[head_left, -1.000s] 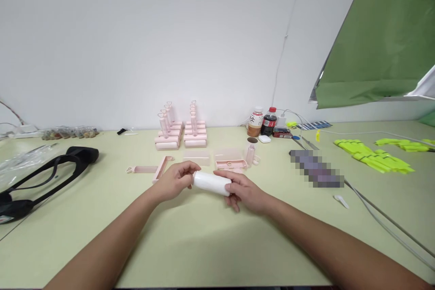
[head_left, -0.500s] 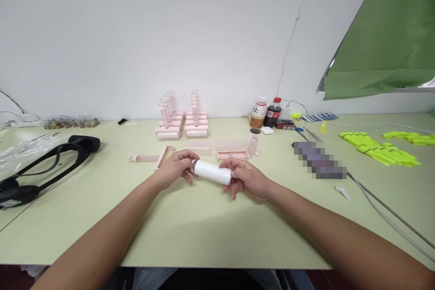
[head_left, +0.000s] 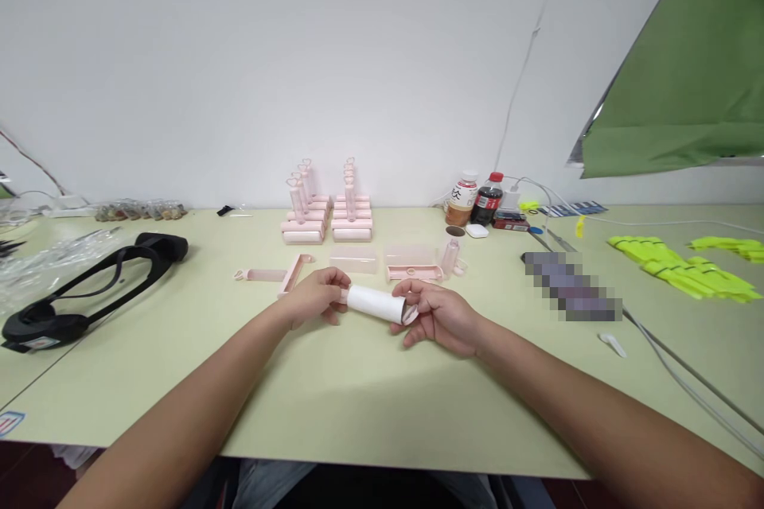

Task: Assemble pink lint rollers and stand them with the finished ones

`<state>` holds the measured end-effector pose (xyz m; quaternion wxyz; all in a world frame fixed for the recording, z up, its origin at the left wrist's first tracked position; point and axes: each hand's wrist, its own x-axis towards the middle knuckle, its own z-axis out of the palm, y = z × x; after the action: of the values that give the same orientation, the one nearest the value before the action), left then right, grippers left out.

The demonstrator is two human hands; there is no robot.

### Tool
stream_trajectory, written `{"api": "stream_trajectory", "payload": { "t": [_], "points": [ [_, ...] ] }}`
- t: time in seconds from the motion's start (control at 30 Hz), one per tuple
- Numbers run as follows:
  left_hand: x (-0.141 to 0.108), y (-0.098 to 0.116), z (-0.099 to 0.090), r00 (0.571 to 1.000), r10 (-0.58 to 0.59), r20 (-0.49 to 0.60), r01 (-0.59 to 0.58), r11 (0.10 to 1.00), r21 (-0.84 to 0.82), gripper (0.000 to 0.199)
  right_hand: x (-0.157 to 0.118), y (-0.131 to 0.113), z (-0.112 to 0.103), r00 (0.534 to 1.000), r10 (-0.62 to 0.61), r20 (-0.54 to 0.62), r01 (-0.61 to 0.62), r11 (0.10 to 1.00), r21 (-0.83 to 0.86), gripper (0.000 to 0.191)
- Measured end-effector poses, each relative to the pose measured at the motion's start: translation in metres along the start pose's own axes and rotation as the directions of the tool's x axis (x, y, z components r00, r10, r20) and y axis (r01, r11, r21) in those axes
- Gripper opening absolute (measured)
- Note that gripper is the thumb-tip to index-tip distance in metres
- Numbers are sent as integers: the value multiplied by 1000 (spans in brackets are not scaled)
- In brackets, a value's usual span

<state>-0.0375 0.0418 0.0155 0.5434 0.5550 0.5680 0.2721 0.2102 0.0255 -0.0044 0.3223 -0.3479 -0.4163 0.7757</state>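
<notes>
A white paper roll (head_left: 376,305) hangs tilted just above the table between my hands. My left hand (head_left: 319,296) has its fingers closed on a small pink piece at the roll's left end. At the roll's open right end, my right hand (head_left: 440,316) pinches a pink end cap (head_left: 409,314), partly inside or against the brown core. Behind the hands lie a pink frame with a handle (head_left: 292,274), clear covers (head_left: 353,258), a pink tray (head_left: 415,272) and a short clear handle (head_left: 451,256).
Assembled pink rollers (head_left: 302,232) stand in two rows by the wall. Two bottles (head_left: 486,199) are back right. A blurred phone (head_left: 570,286), a white earbud (head_left: 612,344), cables and yellow strips (head_left: 686,268) lie right. A black headset (head_left: 95,294) lies left.
The pink end cap now shows at the roll's right end, tilted away from the core, where the end looked covered before. The view has shifted slightly left.
</notes>
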Motion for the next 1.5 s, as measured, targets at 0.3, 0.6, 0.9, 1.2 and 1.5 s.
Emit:
{"api": "stream_trajectory", "payload": {
  "t": [0.3,0.6,0.9,1.2,1.5],
  "points": [
    [-8,0,0,977,168,-134,-79,859,506,18,1,2,-2,1000,-15,-25,16,999,29,49],
    [-5,7,4,989,114,-95,-107,991,81,26,3,2,1,994,-83,-65,85,996,36,42],
    [-30,44,-53,825,444,-349,-247,840,483,21,3,15,3,898,-424,115,317,443,-839,14],
    [24,55,-63,830,530,-172,-152,512,846,15,6,30,11,821,-399,410,389,-136,-911,24],
    [47,38,-68,841,532,-98,-209,487,848,19,13,24,30,911,-323,255,166,-278,-946,38]
  ]
}}
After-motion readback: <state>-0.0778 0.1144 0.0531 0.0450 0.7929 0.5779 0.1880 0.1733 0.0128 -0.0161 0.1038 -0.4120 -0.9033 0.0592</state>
